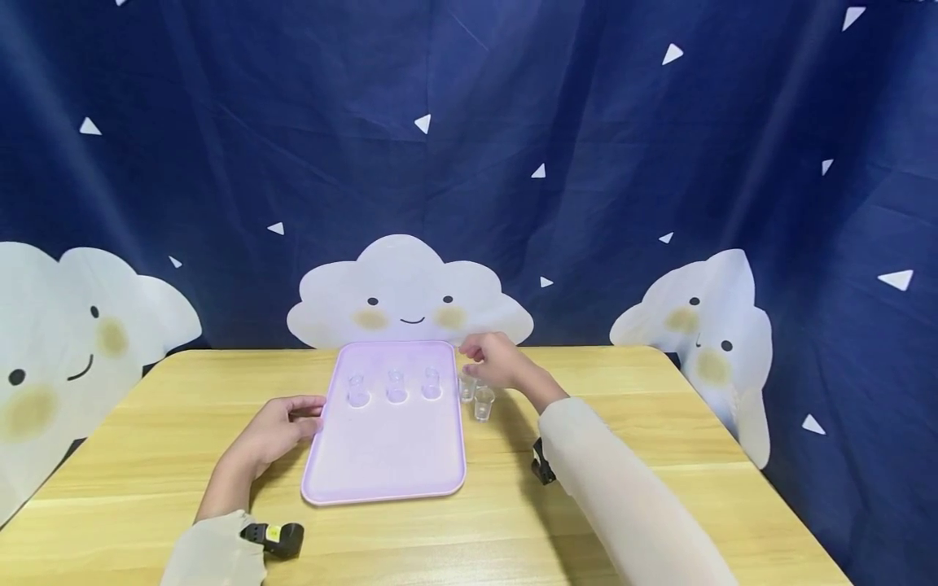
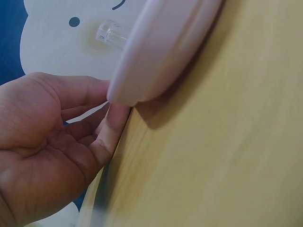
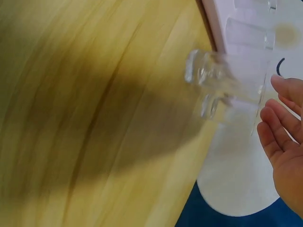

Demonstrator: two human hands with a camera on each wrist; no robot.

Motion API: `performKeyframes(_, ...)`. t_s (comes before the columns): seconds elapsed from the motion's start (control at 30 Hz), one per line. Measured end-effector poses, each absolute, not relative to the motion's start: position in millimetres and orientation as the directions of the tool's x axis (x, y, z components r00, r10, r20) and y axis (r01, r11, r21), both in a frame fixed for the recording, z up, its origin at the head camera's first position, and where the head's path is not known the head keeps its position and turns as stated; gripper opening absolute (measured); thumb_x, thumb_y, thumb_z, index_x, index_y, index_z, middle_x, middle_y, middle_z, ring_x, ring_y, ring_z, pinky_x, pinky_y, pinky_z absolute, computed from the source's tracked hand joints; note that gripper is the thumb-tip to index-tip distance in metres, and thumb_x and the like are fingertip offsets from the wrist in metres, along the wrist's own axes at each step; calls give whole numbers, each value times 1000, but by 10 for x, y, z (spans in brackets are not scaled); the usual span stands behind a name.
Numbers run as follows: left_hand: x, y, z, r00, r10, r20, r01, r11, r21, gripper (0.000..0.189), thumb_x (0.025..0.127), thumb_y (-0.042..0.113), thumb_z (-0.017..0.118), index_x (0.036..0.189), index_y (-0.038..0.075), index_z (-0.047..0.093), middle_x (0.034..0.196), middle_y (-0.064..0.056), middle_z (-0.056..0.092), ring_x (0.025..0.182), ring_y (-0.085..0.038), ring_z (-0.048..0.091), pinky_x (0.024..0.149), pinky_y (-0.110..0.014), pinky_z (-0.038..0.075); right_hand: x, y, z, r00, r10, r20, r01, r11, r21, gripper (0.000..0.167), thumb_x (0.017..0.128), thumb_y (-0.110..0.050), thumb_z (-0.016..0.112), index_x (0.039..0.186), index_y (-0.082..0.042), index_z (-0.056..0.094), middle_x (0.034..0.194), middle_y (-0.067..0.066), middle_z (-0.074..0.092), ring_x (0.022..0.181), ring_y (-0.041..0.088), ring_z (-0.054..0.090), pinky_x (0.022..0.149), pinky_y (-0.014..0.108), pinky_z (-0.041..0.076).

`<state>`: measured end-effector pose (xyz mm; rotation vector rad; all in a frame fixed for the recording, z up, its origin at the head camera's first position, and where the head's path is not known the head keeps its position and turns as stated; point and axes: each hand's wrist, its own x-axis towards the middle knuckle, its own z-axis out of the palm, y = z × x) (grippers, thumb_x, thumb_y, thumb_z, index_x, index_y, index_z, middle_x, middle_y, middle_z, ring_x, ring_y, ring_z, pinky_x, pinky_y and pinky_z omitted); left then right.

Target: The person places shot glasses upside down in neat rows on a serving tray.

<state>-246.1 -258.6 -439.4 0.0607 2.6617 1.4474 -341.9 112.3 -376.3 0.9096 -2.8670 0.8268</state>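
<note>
A lilac rectangular tray (image 1: 387, 456) lies on the table, with three small clear cups (image 1: 396, 389) standing in a row on its far half. My left hand (image 1: 273, 433) holds the tray's left edge; in the left wrist view the thumb and fingers meet the tray rim (image 2: 127, 71). Just off the tray's right side, more clear cups (image 1: 484, 404) stand close together on the table. Over this group is my right hand (image 1: 500, 362). The right wrist view shows its fingers (image 3: 272, 118) apart and loosely bent, close to the rims of the clear cups (image 3: 203, 68).
The wooden table (image 1: 623, 488) extends on both sides of the tray. Behind its far edge hangs a dark blue curtain (image 1: 469, 163) printed with white clouds and triangles. A black wrist camera (image 1: 282, 539) is strapped near the left sleeve.
</note>
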Motion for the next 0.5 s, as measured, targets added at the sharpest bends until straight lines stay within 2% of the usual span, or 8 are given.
performKeyframes(0.27, -2480, -2584, -4403, -993, 93, -72, -9, 547, 837, 47, 98, 7, 63, 141, -9, 53, 133, -24, 61, 115, -30, 58, 91, -35, 50, -3412, 1331, -3826, -850, -487, 202, -519, 707, -479, 28, 89, -7, 74, 115, 4, 71, 114, 18, 72, 103, 29, 66, 96, 41, 53)
performKeyframes(0.5, -2477, -2597, -4413, -993, 93, -70, -8, 545, 839, 48, 97, 7, 64, 141, -9, 53, 134, -24, 61, 115, -30, 58, 88, -30, 50, -3409, 1409, -3884, -868, -454, 199, -487, 704, -518, 33, 88, -6, 76, 118, 7, 68, 115, 20, 71, 105, 31, 66, 97, 43, 52)
